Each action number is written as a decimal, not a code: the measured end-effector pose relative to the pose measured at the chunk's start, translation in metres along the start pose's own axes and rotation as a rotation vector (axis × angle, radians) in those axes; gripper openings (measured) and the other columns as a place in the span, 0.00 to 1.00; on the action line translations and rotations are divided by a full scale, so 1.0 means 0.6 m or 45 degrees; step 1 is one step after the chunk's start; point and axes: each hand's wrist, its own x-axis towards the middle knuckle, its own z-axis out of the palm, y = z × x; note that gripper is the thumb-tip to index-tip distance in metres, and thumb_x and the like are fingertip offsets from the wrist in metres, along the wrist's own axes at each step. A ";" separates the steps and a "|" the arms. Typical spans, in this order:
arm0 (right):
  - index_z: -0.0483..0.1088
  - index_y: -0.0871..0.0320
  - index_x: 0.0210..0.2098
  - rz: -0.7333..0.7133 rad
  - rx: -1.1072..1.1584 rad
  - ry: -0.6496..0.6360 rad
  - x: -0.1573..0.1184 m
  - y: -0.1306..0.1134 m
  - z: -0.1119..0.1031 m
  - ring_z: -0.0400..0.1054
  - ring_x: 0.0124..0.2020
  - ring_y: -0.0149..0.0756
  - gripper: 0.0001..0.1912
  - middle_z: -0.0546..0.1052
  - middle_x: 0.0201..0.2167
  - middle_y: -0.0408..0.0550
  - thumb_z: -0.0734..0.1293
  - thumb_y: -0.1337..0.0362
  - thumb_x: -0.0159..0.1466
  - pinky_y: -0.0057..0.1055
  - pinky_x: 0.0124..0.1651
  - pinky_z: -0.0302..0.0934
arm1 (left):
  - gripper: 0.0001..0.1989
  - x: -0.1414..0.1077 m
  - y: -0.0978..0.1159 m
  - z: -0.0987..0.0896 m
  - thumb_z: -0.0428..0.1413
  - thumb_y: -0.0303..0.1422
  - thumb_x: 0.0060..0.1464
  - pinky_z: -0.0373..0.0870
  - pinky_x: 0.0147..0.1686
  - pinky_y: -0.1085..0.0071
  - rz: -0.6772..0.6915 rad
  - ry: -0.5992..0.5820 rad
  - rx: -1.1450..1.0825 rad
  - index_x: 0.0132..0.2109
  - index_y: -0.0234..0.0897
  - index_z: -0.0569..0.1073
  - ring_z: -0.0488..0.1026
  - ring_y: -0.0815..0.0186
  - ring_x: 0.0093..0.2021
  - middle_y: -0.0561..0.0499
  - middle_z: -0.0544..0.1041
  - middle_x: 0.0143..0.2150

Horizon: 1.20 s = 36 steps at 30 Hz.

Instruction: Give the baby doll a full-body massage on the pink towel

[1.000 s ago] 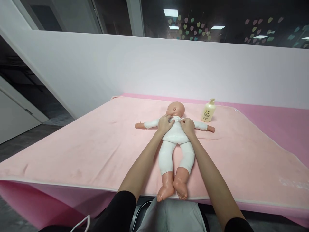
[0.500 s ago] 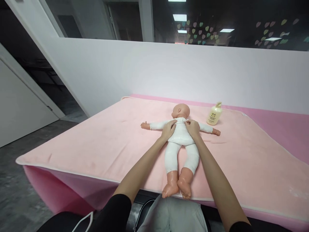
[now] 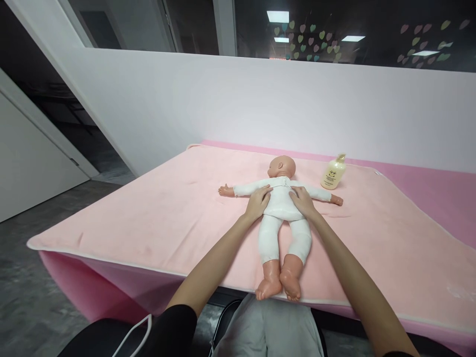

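A baby doll (image 3: 283,202) with a white cloth body lies on a pink blanket (image 3: 156,208), its arms spread wide and its feet toward me. Its bald head is turned to the left. My left hand (image 3: 259,202) rests on the left side of the doll's torso, fingers laid flat and pointing toward its shoulder. On the torso's right side lies my right hand (image 3: 302,201), fingers extended over the white cloth. Neither hand grips anything. Both palms are hidden against the doll.
A pale yellow pump bottle (image 3: 333,172) stands beyond the doll's right-side arm. Behind the table rises a white wall (image 3: 238,104) with a dark window above. The blanket's near edge hangs just above my lap, over grey trousers (image 3: 267,327).
My right hand has slid slightly down and outward from the doll's upper back, its bent fingers now flatter. The left hand stays on the torso's side. The view has shifted a little.
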 end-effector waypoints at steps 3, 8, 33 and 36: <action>0.67 0.60 0.49 -0.137 0.066 0.109 -0.031 0.009 0.001 0.59 0.54 0.39 0.18 0.69 0.51 0.52 0.55 0.63 0.63 0.40 0.58 0.49 | 0.16 -0.002 0.002 0.002 0.45 0.27 0.58 0.60 0.58 0.59 -0.021 0.023 -0.004 0.49 0.38 0.72 0.65 0.62 0.57 0.48 0.70 0.56; 0.70 0.58 0.45 -0.112 0.190 0.215 -0.051 0.013 0.002 0.59 0.54 0.39 0.17 0.71 0.51 0.50 0.56 0.60 0.62 0.41 0.57 0.50 | 0.16 0.003 0.001 0.003 0.45 0.27 0.57 0.60 0.57 0.58 -0.040 0.019 -0.011 0.49 0.39 0.72 0.65 0.62 0.56 0.49 0.70 0.56; 0.73 0.59 0.41 -0.162 0.233 0.256 -0.057 0.009 -0.008 0.63 0.48 0.41 0.17 0.73 0.47 0.50 0.57 0.61 0.61 0.41 0.54 0.55 | 0.16 0.002 0.002 -0.005 0.44 0.28 0.58 0.60 0.57 0.60 0.014 0.008 0.018 0.49 0.35 0.72 0.66 0.62 0.56 0.46 0.70 0.56; 0.73 0.60 0.41 -0.188 0.265 0.290 -0.056 0.014 -0.003 0.64 0.48 0.43 0.18 0.73 0.47 0.52 0.56 0.60 0.60 0.43 0.54 0.55 | 0.16 0.002 0.001 -0.004 0.44 0.28 0.58 0.61 0.56 0.59 0.022 0.011 0.016 0.48 0.35 0.72 0.66 0.62 0.55 0.46 0.70 0.56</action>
